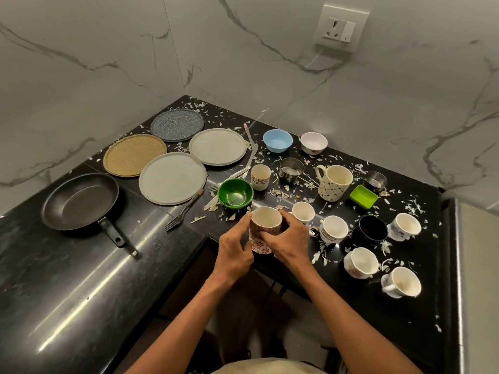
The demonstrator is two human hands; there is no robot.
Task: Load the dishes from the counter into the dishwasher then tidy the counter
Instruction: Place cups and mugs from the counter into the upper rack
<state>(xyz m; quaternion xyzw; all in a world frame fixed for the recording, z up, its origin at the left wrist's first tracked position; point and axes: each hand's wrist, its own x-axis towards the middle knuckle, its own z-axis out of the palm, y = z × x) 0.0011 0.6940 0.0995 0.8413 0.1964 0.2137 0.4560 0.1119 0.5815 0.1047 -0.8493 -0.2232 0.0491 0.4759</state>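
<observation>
1. One head-worn wide-angle view looks forward and steeply down from above the person's arms.
2. It faces a corner of the glossy black stone counter (81, 287), with white marble walls (270, 63) filling the upper half of the frame.
3. It sits close: forearms enter from the bottom edge.

no legible text, labels, numbers anywhere
</observation>
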